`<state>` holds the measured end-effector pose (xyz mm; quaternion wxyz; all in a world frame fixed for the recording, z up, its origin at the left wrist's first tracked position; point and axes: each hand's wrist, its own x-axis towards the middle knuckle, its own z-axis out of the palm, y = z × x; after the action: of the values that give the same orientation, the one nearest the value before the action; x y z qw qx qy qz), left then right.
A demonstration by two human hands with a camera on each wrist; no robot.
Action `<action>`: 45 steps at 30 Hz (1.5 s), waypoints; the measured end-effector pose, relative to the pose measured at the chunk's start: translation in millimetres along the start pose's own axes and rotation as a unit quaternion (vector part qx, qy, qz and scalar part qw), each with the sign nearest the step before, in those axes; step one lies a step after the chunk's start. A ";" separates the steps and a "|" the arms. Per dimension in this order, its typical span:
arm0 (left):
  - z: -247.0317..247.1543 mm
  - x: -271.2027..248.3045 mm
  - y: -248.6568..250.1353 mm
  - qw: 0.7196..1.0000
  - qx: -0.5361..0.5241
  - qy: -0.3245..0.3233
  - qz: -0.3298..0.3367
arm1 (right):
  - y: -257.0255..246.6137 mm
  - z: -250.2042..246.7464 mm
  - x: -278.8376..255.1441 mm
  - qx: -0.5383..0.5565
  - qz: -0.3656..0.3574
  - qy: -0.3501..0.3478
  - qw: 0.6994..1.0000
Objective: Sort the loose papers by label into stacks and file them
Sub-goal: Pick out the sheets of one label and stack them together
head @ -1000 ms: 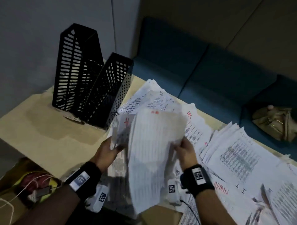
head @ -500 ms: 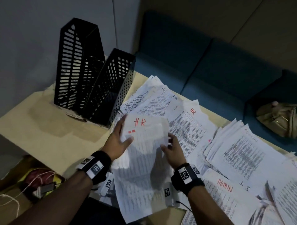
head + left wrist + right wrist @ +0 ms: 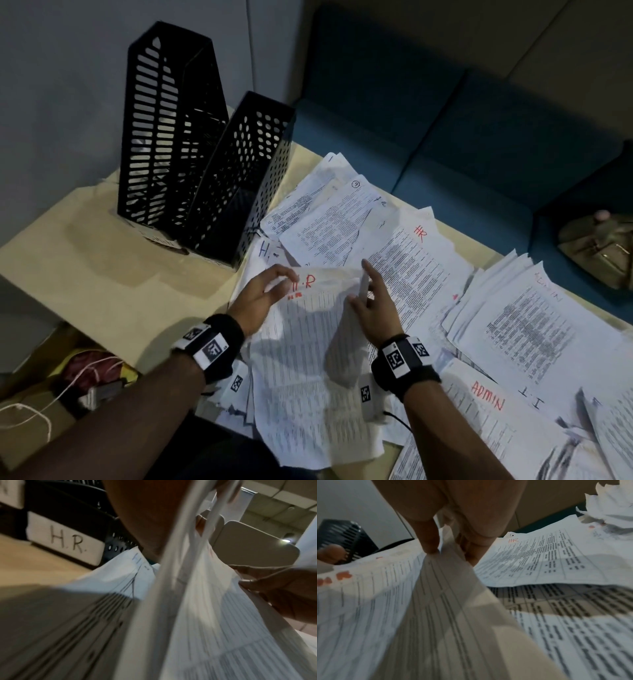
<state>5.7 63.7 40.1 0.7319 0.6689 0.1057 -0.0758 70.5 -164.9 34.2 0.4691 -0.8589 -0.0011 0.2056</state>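
Sorting looks well underway but filing has hardly begun, as far as I can judge; the left hand (image 3: 255, 301) pinches the top left corner of a sheaf (image 3: 308, 359) marked "H.R" in red, thumb and fingers curled onto the paper, while the right hand (image 3: 375, 305) pinches its folded right edge, thumb against the sheets in the right wrist view, index finger straight and pointing away; the sheaf lies at the near middle of the table (image 3: 85, 274), its lower end hanging over the near edge, on top of other sheets; just beyond it sits a spread of HR pages (image 3: 411, 260), one lettered "HR" in red, still fanned and untidy rather than squared; to the right lies an ADMIN sheet (image 3: 486, 401) and beyond it a thicker pile (image 3: 531, 325) with "I.T" written at its near edge, so some grouping by label seems done, though the piles overlap and more paper at the far right edge is crumpled; two black holders (image 3: 205, 164) stand at the far left of the table, the nearer tagged "H.R." in the left wrist view; whether they hold anything much I cannot tell, only a pale shape behind the slots of the taller one; left, then: finishing the stacks, squaring them, and putting each into its holder.
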 end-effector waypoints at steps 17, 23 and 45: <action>0.4 -11.7 -13.2 0.988 0.044 0.146 -0.012 | 8.7 23.3 -18.7 0.021 0.035 0.039 0.998; -5.6 -25.8 -28.9 0.981 0.147 0.057 -0.116 | 12.9 9.2 -6.0 0.076 0.030 0.116 0.990; -23.6 -28.2 -61.1 0.964 0.168 0.109 -0.175 | 42.9 -44.4 32.8 -0.135 0.233 0.206 0.941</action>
<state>-38.2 80.6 -13.5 0.5687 0.7572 0.2861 -0.1466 108.1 -218.3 9.1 0.2775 -0.9141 0.2677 0.1258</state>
